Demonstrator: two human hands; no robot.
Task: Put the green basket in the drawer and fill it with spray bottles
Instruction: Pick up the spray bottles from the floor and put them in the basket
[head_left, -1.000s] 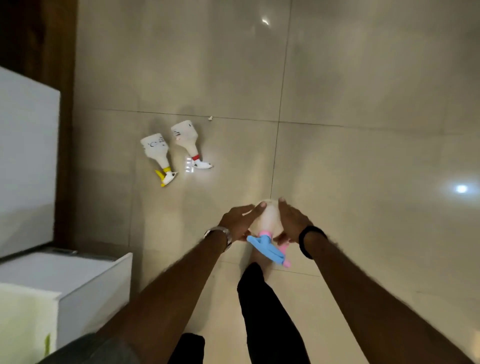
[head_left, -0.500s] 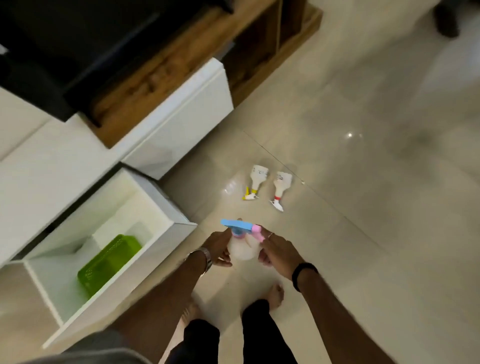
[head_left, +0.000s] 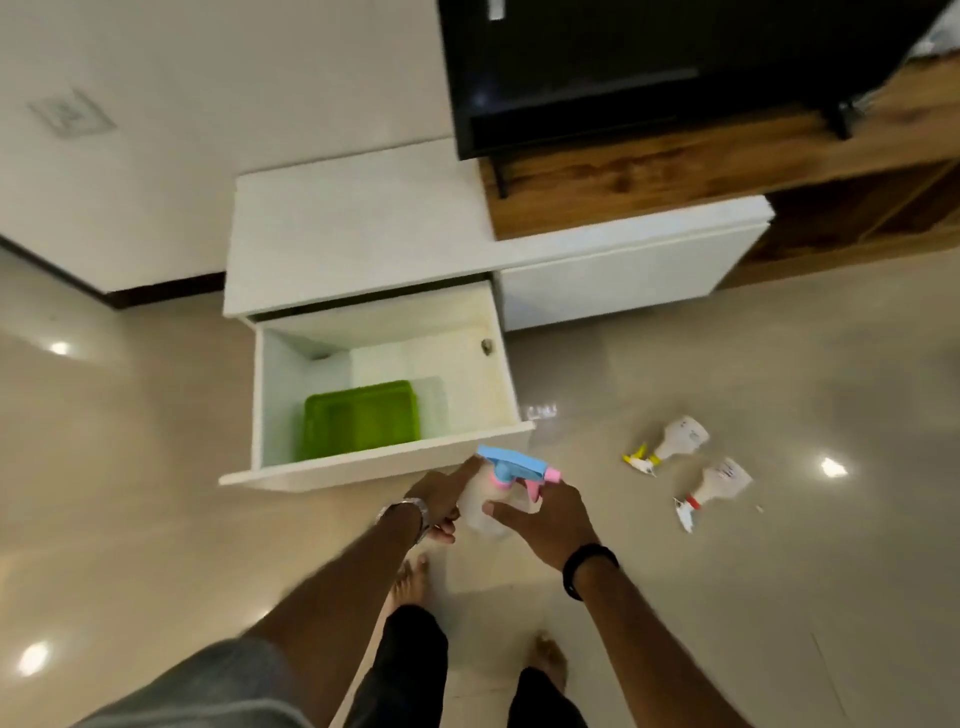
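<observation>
The green basket (head_left: 361, 418) sits inside the open white drawer (head_left: 374, 467), at its left. I hold a white spray bottle with a blue and pink trigger head (head_left: 511, 470) upright between both hands, just in front of the drawer's front panel at its right end. My left hand (head_left: 441, 501) grips its left side and my right hand (head_left: 540, 514) its right side. Two more white spray bottles lie on the floor to the right: one with a yellow trigger (head_left: 670, 447), one with a red collar (head_left: 714, 488).
The drawer belongs to a low white cabinet (head_left: 358, 228) against the wall. A wooden shelf (head_left: 675, 171) with a black TV (head_left: 649, 62) stands at the right rear. Glossy beige floor tiles (head_left: 130, 493) surround me; my bare feet are below my hands.
My view has swung from the floor towards the cabinet. The open drawer with the basket now lies straight ahead, and the held bottle has come upright near the drawer front.
</observation>
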